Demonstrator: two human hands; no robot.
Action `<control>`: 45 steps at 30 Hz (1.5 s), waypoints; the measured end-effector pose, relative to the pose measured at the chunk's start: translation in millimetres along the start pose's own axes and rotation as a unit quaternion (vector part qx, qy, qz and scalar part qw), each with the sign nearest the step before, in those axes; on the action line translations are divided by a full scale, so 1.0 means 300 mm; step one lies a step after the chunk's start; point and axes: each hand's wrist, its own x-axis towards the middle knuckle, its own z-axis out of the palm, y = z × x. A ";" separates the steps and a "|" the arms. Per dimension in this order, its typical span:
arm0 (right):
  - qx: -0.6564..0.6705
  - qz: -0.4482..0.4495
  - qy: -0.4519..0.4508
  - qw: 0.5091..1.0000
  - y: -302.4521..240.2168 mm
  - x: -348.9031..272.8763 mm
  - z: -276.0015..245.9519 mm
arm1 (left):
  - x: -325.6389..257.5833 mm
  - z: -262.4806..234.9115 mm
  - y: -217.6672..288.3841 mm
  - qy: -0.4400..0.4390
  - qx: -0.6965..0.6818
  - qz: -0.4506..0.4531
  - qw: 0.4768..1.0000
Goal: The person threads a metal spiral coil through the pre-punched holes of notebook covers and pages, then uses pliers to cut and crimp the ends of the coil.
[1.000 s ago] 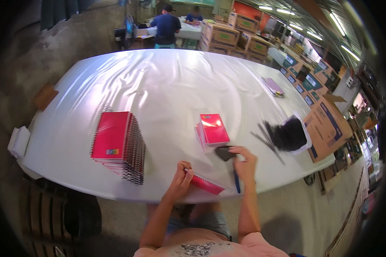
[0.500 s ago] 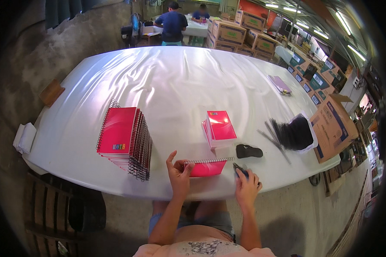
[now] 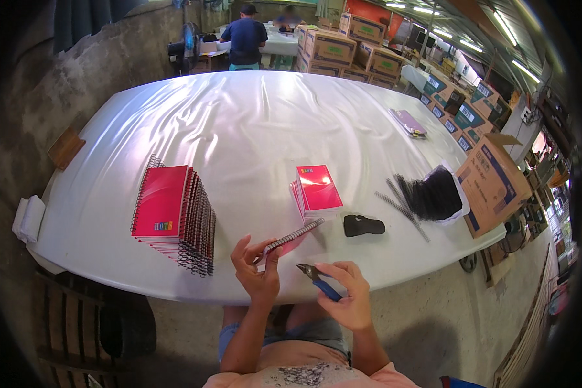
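Note:
My left hand is closed on one end of a red spiral notebook, which is tilted with its wire spine up. My right hand grips a pair of cutting pliers with blue handles, their dark jaws pointing at the notebook but apart from it. Beyond the notebook stands a short stack of red notebooks, with no wire visible on them. To the left rises a taller stack of spiral-bound red notebooks. A flat black object of unclear kind lies right of the short stack.
A white tub full of black wire spirals sits at the right, loose ones beside it. Behind it stands an open cardboard box. A purple notebook lies far right on the white-covered table. Two people sit at a back table.
My left hand has turned the notebook so its spine slants up to the right. My right hand has brought the pliers leftward, nearer to it. The view has shifted slightly.

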 end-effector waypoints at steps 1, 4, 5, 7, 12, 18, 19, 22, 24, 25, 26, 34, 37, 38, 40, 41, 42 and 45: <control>-0.068 -0.051 0.012 0.996 -0.021 0.009 -0.001 | 0.006 0.000 0.017 -0.002 0.058 0.087 0.995; -0.152 -0.089 0.065 0.982 -0.078 0.038 0.006 | 0.019 -0.010 0.032 -0.030 0.136 0.178 0.974; -0.153 -0.087 0.066 0.982 -0.086 0.042 0.009 | 0.020 -0.008 0.042 -0.031 0.135 0.178 0.974; -0.163 -0.118 0.065 0.977 -0.096 0.052 0.019 | 0.026 -0.001 0.063 -0.044 0.115 0.168 0.978; -0.156 -0.100 0.065 0.981 -0.100 0.063 0.032 | 0.027 -0.007 0.071 -0.053 0.129 0.197 0.970; -0.122 -0.100 0.022 0.987 -0.102 0.077 0.030 | 0.038 -0.027 0.057 -0.059 0.182 0.255 0.948; -0.108 -0.115 0.022 0.987 -0.103 0.079 0.032 | 0.035 -0.035 0.054 -0.071 0.207 0.260 0.941; 0.071 -0.021 -0.036 0.997 -0.058 0.055 0.060 | 0.032 -0.029 0.053 -0.068 0.184 0.275 0.941; 0.127 0.001 -0.061 0.990 -0.062 0.046 0.059 | 0.025 -0.030 0.056 -0.069 0.202 0.277 0.937; 0.181 0.021 -0.087 0.979 -0.063 0.043 0.060 | 0.023 -0.033 0.058 -0.065 0.218 0.279 0.933; 0.185 0.021 -0.085 0.979 -0.055 0.045 0.051 | 0.019 -0.034 0.049 -0.069 0.221 0.281 0.932; 0.552 0.305 -0.300 0.716 -0.039 0.058 0.046 | 0.037 -0.048 0.037 -0.042 0.245 0.317 0.915; 0.178 0.060 -0.162 0.969 0.028 0.025 0.047 | 0.042 -0.034 0.043 -0.014 0.190 0.261 0.946; 0.085 0.046 -0.101 0.990 0.056 0.016 0.026 | 0.044 -0.030 0.049 -0.012 0.192 0.264 0.945; -0.113 0.076 -0.022 0.990 0.110 0.006 -0.031 | 0.049 -0.033 0.067 0.020 0.026 0.142 0.989; -0.220 0.120 -0.004 0.968 0.133 0.005 -0.060 | 0.057 -0.041 0.087 0.023 0.028 0.145 0.989; -0.221 0.120 -0.003 0.968 0.189 -0.001 -0.086 | 0.062 -0.043 0.113 0.015 -0.030 0.055 0.998; -0.430 0.239 -0.018 0.870 0.345 -0.011 -0.071 | 0.066 -0.033 0.127 0.016 -0.147 -0.059 0.987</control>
